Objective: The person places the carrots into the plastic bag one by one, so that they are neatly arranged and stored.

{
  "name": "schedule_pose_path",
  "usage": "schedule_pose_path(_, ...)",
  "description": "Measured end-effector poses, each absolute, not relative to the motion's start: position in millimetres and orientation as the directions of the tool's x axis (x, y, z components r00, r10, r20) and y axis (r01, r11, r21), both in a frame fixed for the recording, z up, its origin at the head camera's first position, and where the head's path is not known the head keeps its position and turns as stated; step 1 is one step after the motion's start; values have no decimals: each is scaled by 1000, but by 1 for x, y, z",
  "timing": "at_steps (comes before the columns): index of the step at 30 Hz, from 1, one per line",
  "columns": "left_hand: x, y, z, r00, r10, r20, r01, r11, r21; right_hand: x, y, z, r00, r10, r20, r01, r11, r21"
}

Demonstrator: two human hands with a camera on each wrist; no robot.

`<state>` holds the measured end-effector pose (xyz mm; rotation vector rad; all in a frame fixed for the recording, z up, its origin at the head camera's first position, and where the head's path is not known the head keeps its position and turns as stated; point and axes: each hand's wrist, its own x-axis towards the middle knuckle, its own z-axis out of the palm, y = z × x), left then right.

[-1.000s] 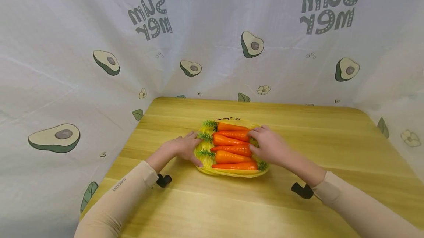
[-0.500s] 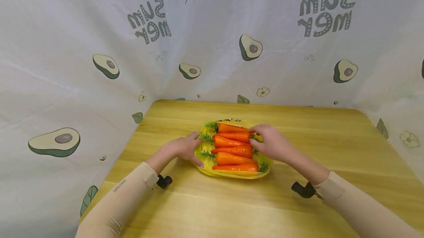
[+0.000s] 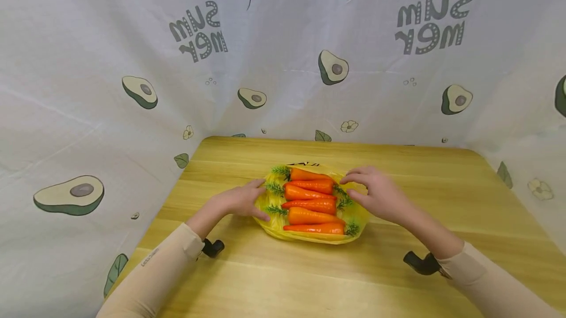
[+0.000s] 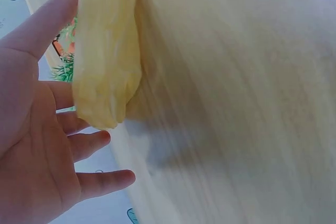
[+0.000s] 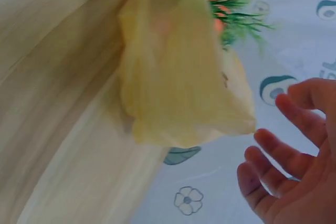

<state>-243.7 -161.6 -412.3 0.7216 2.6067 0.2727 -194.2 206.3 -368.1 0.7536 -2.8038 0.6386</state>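
Several orange carrots (image 3: 311, 216) with green leafy tops lie side by side in a row on a yellow plastic bag (image 3: 305, 237), whose edge is rolled up around them. At the bag's left edge is my left hand (image 3: 240, 201), thumb and fingers spread. In the left wrist view its straight fingers reach behind the folded bag (image 4: 107, 51) and the thumb lies along its top. My right hand (image 3: 380, 195) hovers at the right side, fingers loosely bent and nothing held. The right wrist view shows its fingertips beside the bag's corner (image 5: 181, 77).
The bag rests on a light wooden table (image 3: 283, 278). A white curtain (image 3: 283, 28) printed with avocados and lettering hangs behind the table and along its sides. Each wrist carries a black camera mount (image 3: 422, 263).
My right hand has drawn back to the right from the carrots' right ends, uncovering the green tops there. The bag's right edge spreads wider. My left hand stays at the left edge.
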Motion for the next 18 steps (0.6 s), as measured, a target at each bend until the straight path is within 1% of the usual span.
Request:
schedule_pose_path(3,-243,-162,-414,-779,527,-340,442,846,300,-195,209,-376,-851,-469,235,-518,824,-232)
schedule_pose_path(6,-242,-163,-416,-777,528,-342,439,845,307,-198,211,-385,-866,-456,206,-492,852,-180)
schedule_pose_path(11,-242,-164,-416,-780,535,-325,450,840,304,-204,216,-392,-905,-386,179,-418,884,-207)
schedule_pose_path(18,-243,-165,-413,-779,548,-305,467,832,300,-211,218,-392,-930,-333,157,-365,887,-281)
